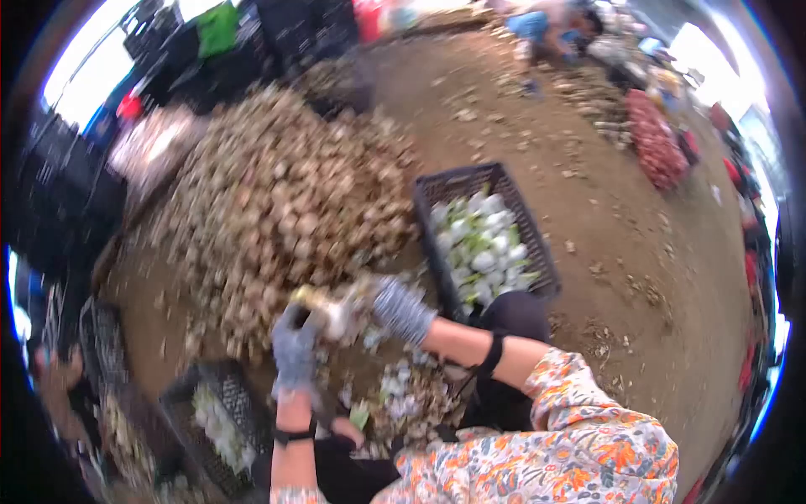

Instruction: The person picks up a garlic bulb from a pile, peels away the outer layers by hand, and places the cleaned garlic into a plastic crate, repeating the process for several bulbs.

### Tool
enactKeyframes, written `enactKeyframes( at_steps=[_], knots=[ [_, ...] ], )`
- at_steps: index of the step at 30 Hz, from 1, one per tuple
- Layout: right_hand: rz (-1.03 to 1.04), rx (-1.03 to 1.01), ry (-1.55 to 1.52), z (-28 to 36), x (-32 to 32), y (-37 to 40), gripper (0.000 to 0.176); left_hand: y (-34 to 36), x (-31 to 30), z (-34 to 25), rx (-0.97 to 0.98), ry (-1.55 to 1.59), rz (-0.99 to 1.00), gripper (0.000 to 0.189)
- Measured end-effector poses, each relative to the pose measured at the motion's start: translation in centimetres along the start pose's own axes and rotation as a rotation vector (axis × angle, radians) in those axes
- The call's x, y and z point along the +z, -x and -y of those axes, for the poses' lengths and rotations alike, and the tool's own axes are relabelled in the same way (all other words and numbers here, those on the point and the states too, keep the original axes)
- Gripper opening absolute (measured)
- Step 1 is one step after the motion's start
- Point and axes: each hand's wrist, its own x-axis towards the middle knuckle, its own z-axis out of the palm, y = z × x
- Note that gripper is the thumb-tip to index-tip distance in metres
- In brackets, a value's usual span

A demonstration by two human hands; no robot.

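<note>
Bulb: whitish, blurred; between your hands, left of the black crate's near corner.
Your left hand: fingers curled, gripping it.
Your right hand: fingers too blurred to tell.

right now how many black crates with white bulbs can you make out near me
2: one crate right of your right hand, the other crate lower, left of your left hand; blur at the left edge may hide more.
</note>
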Motion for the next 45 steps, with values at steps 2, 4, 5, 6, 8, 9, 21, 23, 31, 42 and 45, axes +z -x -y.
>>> enactKeyframes(
  at_steps=[2, 4, 5, 6, 8, 9, 21, 23, 31, 42, 45],
  knots=[
    [-0.089, 0.289, -0.598, 2.1, -1.3, -0.1, 0.015, 0.3, -0.4, -0.1, -0.088, 0.078, 0.014, 0.025],
    [-0.121, 0.816, -1.377, 2.4, -1.3, -0.7, 0.018, 0.3, -0.9, 1.3, -0.065, 0.253, 0.05, 0.028],
    [-0.101, 0.82, -1.455, 2.1, -1.3, -1.0, 0.02, 0.5, -0.8, 1.8, -0.068, 0.504, 0.07, 0.031],
    [-0.119, 0.834, -1.512, 3.3, -1.7, -1.2, 0.021, 0.8, -0.8, 1.0, -0.115, 0.565, 0.111, 0.035],
    [-0.019, 0.891, -1.741, 3.4, -2.8, -1.0, 0.022, 0.9, -0.6, 0.5, -0.157, 0.64, 0.161, 0.039],
    [-0.015, 0.89, -1.731, 3.0, -3.0, -1.0, 0.022, 0.8, -0.5, 0.8, -0.178, 0.708, 0.172, 0.04],
    [-0.161, -0.133, 0.138, 5.0, -0.8, -0.3, 0.039, 1.0, 1.2, 0.8, -0.026, 0.544, 0.078, 0.034],
    [-0.183, -0.09, -0.085, 4.6, -0.5, 0.0, 0.034, 0.8, 1.8, 1.5, 0.147, 0.363, 0.067, 0.036],
    [-0.332, 0.539, -0.672, 0.5, -1.9, -1.3, 0.023, 1.2, 0.5, 1.2, -0.089, 0.687, 0.165, 0.043],
    [0.233, 0.181, 0.201, 2.2, -2.3, -0.1, 0.03, 0.3, -0.5, 3.3, -0.426, 1.357, 0.012, 0.033],
    [0.081, 0.66, -0.889, 2.9, -0.4, 0.7, 0.032, 0.3, 0.5, 3.8, -0.483, 1.047, -0.155, 0.037]
  ],
)
